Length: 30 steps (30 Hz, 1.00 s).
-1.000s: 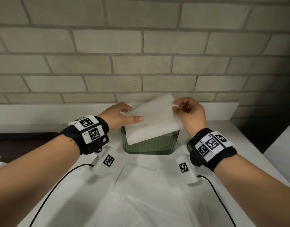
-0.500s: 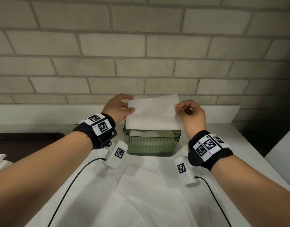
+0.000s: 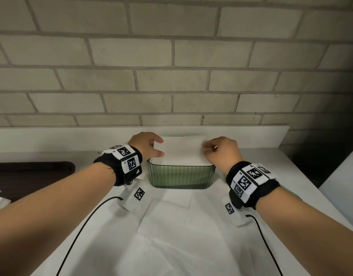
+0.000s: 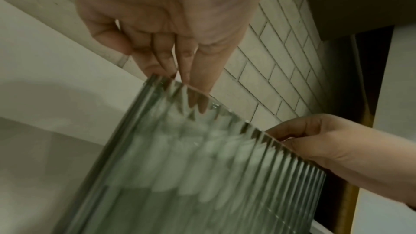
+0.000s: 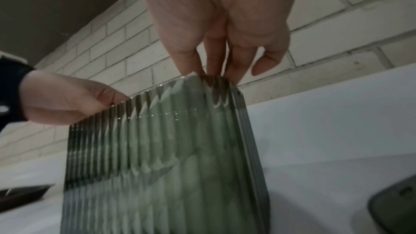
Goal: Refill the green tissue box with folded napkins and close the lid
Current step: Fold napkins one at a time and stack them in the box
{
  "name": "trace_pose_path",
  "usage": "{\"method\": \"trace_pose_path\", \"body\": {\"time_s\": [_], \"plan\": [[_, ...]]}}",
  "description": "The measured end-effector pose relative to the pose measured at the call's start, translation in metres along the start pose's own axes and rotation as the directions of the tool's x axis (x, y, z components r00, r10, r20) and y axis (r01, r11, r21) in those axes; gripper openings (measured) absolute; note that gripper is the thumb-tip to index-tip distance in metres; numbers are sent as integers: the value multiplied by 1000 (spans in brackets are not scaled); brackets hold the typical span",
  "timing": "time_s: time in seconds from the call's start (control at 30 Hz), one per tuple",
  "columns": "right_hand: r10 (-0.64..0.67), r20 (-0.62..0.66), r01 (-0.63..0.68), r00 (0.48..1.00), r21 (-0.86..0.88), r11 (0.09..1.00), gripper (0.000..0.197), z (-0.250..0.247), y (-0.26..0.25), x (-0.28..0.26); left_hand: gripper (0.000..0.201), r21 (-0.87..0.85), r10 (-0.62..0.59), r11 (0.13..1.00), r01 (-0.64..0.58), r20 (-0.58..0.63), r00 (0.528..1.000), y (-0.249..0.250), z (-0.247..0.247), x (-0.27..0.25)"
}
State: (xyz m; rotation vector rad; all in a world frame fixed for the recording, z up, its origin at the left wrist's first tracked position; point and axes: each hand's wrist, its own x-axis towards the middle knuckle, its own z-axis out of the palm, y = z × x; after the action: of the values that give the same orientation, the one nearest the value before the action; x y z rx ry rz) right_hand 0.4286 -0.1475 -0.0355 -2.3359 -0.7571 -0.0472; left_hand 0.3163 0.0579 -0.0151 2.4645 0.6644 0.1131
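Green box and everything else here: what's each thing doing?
Box: upright, lid off, open top.
Napkin: flat at box top, held at both ends.
Left hand: pinching napkin's left end.
Right hand: pinching right end.
Loose napkins: lying on table.

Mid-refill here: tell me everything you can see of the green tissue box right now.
The green tissue box is a see-through, ribbed container, plastic or glass by its look, with rounded corners. It stands upright on the white table near the brick wall, lid off. A folded napkin lies across its open top, held at each end by the left hand and right hand.
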Motion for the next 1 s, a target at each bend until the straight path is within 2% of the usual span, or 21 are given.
{"method": "trace_pose_path", "body": {"time_s": [0.07, 0.13, 0.2, 0.33, 0.43, 0.53, 0.7, 0.8, 0.87, 0.93, 1.0], "plan": [[-15, 71, 28, 997, -182, 983, 27, 0, -5, 1, 49, 69, -9, 998, 8, 14, 1000, 2, 1, 2], [-57, 88, 85, 994, -360, 929, 25, 2, -11, 2, 51, 146, -20, 989, 17, 17, 1000, 4, 2, 4], [-69, 82, 99, 994, -443, 891, 24, 3, -14, 4, 51, 176, -21, 984, 19, 12, 1000, 4, 5, 5], [-13, 95, 50, 995, -402, 914, 24, 0, -13, 8, 45, 158, -12, 987, 14, -12, 1000, 3, 9, 8], [-23, 87, 56, 996, -398, 916, 30, -2, -12, 7, 48, 152, 4, 988, -2, -13, 1000, 3, 9, 9], [-32, 73, 62, 997, -458, 887, 35, 0, -13, 8, 49, 239, 34, 971, -32, -5, 999, 5, 8, 10], [54, 181, 59, 982, -564, 824, 32, 2, -16, 17, 35, 544, 83, 830, -120, 93, 992, 13, 9, 10], [98, 264, 117, 959, -690, 715, 36, 7, -21, 21, 50, 629, 32, 764, -145, 187, 982, 19, 11, 9], [39, 285, 187, 958, -719, 669, 40, 7, -27, 23, 61, 651, 41, 739, -172, 211, 977, 26, 10, 9], [-54, 341, 277, 938, -650, 708, 45, 2, -35, 26, 66, 598, 85, 775, -206, 225, 971, 34, 9, 10], [-32, 481, 316, 876, -524, 791, 57, 2, -40, 29, 67, 499, 128, 830, -249, 264, 956, 42, 8, 10]]}}
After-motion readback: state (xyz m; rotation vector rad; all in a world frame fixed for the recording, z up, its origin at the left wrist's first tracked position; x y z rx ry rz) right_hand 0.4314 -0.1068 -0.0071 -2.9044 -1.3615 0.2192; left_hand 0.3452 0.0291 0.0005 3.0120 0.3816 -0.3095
